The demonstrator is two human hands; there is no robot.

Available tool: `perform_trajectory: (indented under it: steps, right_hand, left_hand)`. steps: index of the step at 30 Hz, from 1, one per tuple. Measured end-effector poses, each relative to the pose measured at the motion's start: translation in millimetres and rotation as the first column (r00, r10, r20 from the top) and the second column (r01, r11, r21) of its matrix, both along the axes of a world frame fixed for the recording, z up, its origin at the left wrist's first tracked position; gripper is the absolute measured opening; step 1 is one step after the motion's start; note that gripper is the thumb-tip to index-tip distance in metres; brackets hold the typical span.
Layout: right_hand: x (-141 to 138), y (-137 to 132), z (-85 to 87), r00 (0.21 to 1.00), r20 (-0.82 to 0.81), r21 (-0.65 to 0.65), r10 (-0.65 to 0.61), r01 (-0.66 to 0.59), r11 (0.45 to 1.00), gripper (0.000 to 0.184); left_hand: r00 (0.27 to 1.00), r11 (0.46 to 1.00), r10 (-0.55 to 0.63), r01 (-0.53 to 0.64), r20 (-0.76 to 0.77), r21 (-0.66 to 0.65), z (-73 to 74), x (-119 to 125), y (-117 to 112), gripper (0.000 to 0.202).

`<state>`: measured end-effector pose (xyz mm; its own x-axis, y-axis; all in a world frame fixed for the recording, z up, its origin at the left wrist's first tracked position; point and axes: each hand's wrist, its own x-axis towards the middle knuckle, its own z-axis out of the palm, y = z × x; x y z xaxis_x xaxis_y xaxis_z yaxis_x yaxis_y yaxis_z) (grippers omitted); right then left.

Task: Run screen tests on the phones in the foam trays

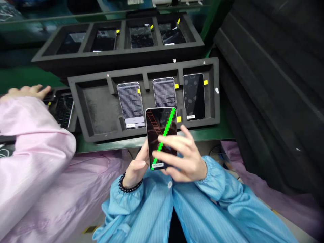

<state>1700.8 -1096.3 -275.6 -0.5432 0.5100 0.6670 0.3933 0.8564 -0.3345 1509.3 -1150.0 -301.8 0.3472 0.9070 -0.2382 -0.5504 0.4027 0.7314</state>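
My left hand (138, 165) grips a black smartphone (158, 126) by its lower left edge and holds it upright in front of me. Its screen shows a green stepped diagonal line and red grid squares. My right hand (183, 155) lies over the lower right of the screen, fingers spread, the forefinger touching the green line. A small yellow tab (179, 119) sticks out at the phone's right side. Both my sleeves are light blue, and a black bead bracelet (129, 186) circles my left wrist.
A dark foam tray (101, 108) on the green bench holds two lit phones (131, 104) and one dark phone (194, 96). A second tray (116, 57) with several phones sits behind. A pink-sleeved co-worker's hand (27, 91) rests on a keyboard (62, 108) at left. Dark foam sheets (273, 84) stack at right.
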Motion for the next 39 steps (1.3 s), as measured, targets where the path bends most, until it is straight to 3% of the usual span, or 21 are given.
perform_trajectory:
  steps: [3,5,11,17,26,39]
  right_hand:
    - [2,23,11.9,0.979,0.066,-0.028,-0.194,0.196,0.980,0.046]
    - [0,35,18.1,0.962,0.090,-0.010,-0.258,0.260,0.966,0.046]
    - [-6,42,20.5,0.953,0.106,0.045,-0.284,0.281,0.959,0.044]
    - [-3,27,11.8,0.966,0.088,0.023,-0.241,0.240,0.970,0.039]
    - [2,8,1.1,0.987,0.032,-0.001,-0.156,0.156,0.988,0.034]
    - [14,-12,-10.7,0.994,-0.062,-0.002,-0.085,0.085,0.996,0.036]
  left_hand:
    - [0.990,0.990,-0.140,0.140,0.011,-0.001,3.1,0,3,0.078]
    - [0.976,0.976,-0.216,0.216,-0.012,-0.003,5.9,0,5,0.081]
    - [0.968,0.969,-0.246,0.245,-0.047,-0.029,11.5,-3,7,0.089]
    - [0.985,0.986,-0.166,0.165,-0.035,-0.034,12.9,-5,8,0.086]
    - [0.999,0.999,-0.030,0.029,0.036,0.019,-2.9,-9,5,0.076]
    - [0.993,0.992,0.108,-0.110,-0.042,-0.066,15.4,-14,16,0.091]
